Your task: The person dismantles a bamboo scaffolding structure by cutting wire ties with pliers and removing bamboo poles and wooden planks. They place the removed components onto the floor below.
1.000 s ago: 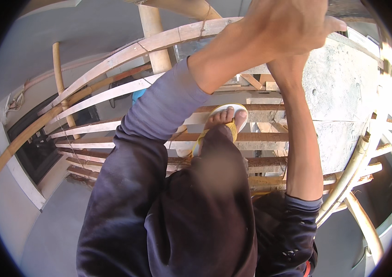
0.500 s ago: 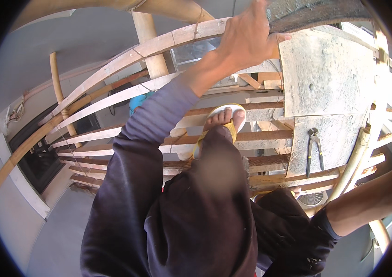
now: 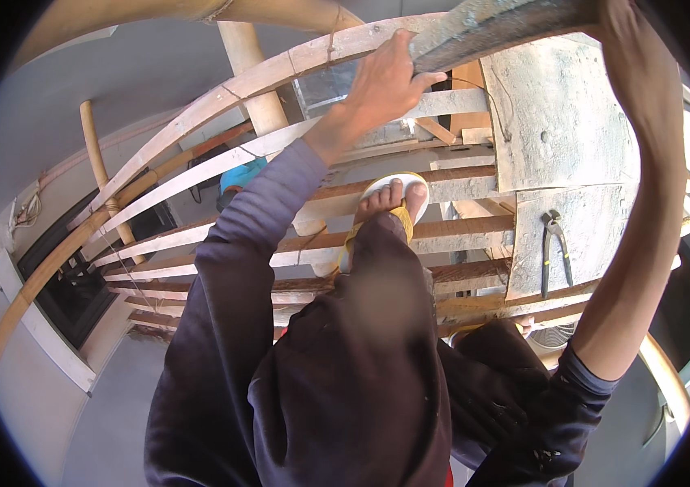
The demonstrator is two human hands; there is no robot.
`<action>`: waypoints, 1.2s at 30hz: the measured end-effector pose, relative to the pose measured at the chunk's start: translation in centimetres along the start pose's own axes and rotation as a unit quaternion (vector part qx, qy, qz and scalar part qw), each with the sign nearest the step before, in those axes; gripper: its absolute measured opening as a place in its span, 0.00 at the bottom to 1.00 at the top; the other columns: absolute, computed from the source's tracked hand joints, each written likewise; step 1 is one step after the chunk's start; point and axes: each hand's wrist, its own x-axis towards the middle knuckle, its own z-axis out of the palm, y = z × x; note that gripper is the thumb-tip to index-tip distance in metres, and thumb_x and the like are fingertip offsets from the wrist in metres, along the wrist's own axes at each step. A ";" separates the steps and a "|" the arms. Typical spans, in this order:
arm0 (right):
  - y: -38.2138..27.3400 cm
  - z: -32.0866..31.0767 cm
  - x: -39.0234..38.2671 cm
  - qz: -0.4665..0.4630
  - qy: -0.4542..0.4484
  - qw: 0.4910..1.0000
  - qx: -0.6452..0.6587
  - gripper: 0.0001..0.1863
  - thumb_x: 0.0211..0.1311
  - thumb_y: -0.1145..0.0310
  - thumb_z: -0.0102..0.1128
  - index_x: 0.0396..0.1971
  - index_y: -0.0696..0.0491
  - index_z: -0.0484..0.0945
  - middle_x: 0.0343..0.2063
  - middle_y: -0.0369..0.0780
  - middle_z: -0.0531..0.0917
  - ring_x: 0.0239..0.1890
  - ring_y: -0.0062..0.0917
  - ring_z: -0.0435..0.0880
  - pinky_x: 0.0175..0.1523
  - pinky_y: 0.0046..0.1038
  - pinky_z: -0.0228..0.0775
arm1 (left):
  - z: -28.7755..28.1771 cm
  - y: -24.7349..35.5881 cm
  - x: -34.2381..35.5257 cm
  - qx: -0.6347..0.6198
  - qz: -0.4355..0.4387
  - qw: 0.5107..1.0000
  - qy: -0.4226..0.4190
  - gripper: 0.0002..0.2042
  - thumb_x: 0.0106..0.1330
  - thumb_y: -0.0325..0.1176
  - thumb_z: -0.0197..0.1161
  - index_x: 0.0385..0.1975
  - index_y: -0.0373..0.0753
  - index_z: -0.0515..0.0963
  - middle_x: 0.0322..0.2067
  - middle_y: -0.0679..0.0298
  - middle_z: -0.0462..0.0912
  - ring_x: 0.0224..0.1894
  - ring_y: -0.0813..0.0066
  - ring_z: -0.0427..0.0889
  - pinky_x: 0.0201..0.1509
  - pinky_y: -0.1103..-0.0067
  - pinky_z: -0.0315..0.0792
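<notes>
A platform of wooden slats (image 3: 463, 191), with bamboo poles (image 3: 252, 73) about it, is seen from above. At 1 o'clock, near the top edge, a cement-crusted board (image 3: 507, 36) is held between two bare hands. Its left end is grasped by the left hand (image 3: 381, 85), at 12 o'clock, with the fingers bent over the end and the thumb stretched along the lower edge. Its right end is met by the right hand (image 3: 637, 61), at 2 o'clock; those fingertips are cut off or hidden, so whether they are closed around it cannot be told.

The work is judged to be partway along. Two grey panels are already laid over the slats, one just beside the other: an upper panel (image 3: 556, 130) at 2 o'clock and a lower panel (image 3: 528, 235) at 3 o'clock. The board seems not yet to have been laid flat. Towards 9 o'clock, the slats are seen as separate strips. On the lower panel, steel pincers (image 3: 554, 227) with yellow-marked handles are left untouched.

No container can be clearly made out. A rounded blue object (image 3: 239, 173) is partly hidden behind the slats at 10 o'clock; whether anything is held in it cannot be told.
</notes>
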 end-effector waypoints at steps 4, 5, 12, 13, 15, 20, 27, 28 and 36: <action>0.5 2.1 0.1 -0.002 -0.015 1.000 0.009 0.22 0.72 0.54 0.41 0.40 0.63 0.64 0.32 0.52 0.69 0.37 0.40 0.68 0.45 0.39 0.61 | -0.8 -1.0 -0.9 0.005 -0.055 0.998 -0.040 0.41 0.60 0.53 0.65 0.57 0.20 0.58 0.32 0.40 0.80 0.38 0.44 0.82 0.45 0.62 0.73; 0.5 2.4 0.2 -0.002 -0.018 1.000 0.010 0.22 0.72 0.55 0.41 0.39 0.63 0.65 0.31 0.51 0.70 0.36 0.39 0.69 0.44 0.38 0.62 | -1.0 -1.1 -0.9 0.005 -0.066 0.997 -0.051 0.41 0.60 0.53 0.65 0.57 0.20 0.57 0.33 0.40 0.81 0.39 0.44 0.82 0.46 0.62 0.73; 2.1 4.6 -0.1 0.030 -0.072 0.997 0.011 0.22 0.71 0.60 0.42 0.40 0.66 0.74 0.34 0.58 0.80 0.39 0.50 0.79 0.46 0.38 0.69 | -2.4 -2.8 -2.2 -0.016 -0.151 0.976 -0.154 0.42 0.57 0.49 0.69 0.58 0.21 0.57 0.37 0.36 0.80 0.43 0.41 0.80 0.48 0.63 0.72; 2.0 5.0 -0.3 0.036 -0.074 0.996 0.025 0.22 0.71 0.60 0.43 0.41 0.66 0.74 0.35 0.58 0.80 0.41 0.51 0.79 0.47 0.38 0.69 | -2.3 -3.2 -2.6 -0.012 -0.143 0.979 -0.143 0.42 0.56 0.49 0.69 0.59 0.21 0.57 0.36 0.36 0.80 0.44 0.41 0.80 0.49 0.63 0.72; 1.8 5.6 -0.6 0.049 -0.078 0.994 0.055 0.22 0.71 0.60 0.43 0.43 0.66 0.75 0.37 0.59 0.80 0.44 0.51 0.80 0.49 0.38 0.69 | -2.3 -3.9 -3.0 -0.002 -0.147 0.980 -0.135 0.44 0.56 0.49 0.70 0.59 0.19 0.56 0.35 0.36 0.80 0.43 0.42 0.80 0.49 0.63 0.72; 1.1 6.2 -1.1 0.100 -0.109 0.988 0.049 0.24 0.71 0.59 0.44 0.46 0.68 0.74 0.37 0.61 0.80 0.44 0.54 0.79 0.51 0.41 0.69 | -3.1 -3.8 -3.2 -0.008 -0.190 0.971 -0.142 0.48 0.54 0.48 0.71 0.61 0.14 0.53 0.29 0.38 0.80 0.41 0.45 0.81 0.49 0.65 0.72; 1.2 6.4 -1.7 0.088 -0.098 0.990 0.049 0.25 0.71 0.58 0.43 0.48 0.68 0.73 0.39 0.62 0.80 0.46 0.54 0.79 0.53 0.41 0.69 | -3.3 -4.0 -3.0 0.005 -0.198 0.967 -0.162 0.48 0.55 0.48 0.71 0.60 0.14 0.53 0.33 0.37 0.79 0.42 0.45 0.81 0.50 0.65 0.72; 1.2 6.4 -1.7 0.087 -0.095 0.990 0.050 0.25 0.71 0.58 0.43 0.48 0.68 0.73 0.39 0.62 0.80 0.46 0.54 0.79 0.53 0.41 0.69 | -3.2 -4.1 -3.1 0.002 -0.186 0.971 -0.152 0.48 0.55 0.48 0.71 0.60 0.14 0.53 0.34 0.36 0.79 0.42 0.45 0.81 0.50 0.66 0.72; 0.5 5.9 -1.4 0.123 -0.117 0.983 0.070 0.24 0.70 0.59 0.46 0.49 0.69 0.72 0.39 0.60 0.81 0.46 0.52 0.80 0.53 0.40 0.71 | -2.5 -5.1 -4.0 0.006 -0.147 0.985 -0.086 0.32 0.57 0.43 0.70 0.54 0.30 0.64 0.33 0.42 0.81 0.37 0.46 0.82 0.43 0.64 0.74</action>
